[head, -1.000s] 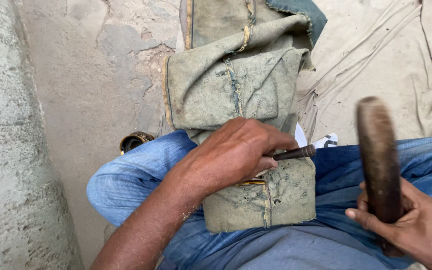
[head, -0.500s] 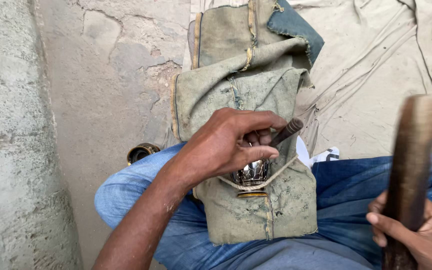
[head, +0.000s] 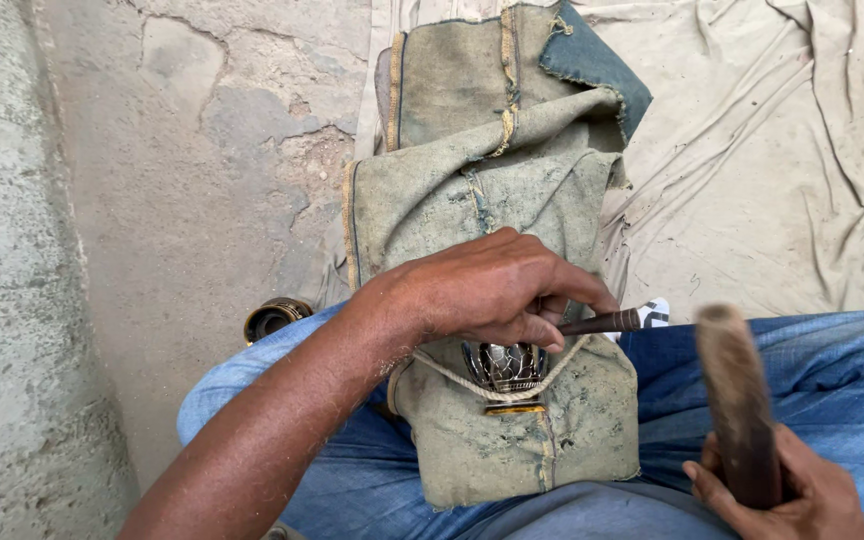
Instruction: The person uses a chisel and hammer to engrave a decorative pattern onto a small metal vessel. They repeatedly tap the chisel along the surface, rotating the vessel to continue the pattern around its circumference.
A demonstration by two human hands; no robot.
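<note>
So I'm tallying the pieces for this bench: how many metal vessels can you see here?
2. One engraved vessel lies on the padded cloth on the lap, under the left hand and looped by a rope. A second vessel sits on the ground beside the left knee. Others may be hidden.

packages: none | labels: none | signs: none | screens: none in view

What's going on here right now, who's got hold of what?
A seated person in blue jeans works over a folded cloth pad on the lap. The left hand holds a dark chisel-like tool above a small patterned metal vessel, with a rope looped round it. The right hand holds a wooden mallet raised.
</note>
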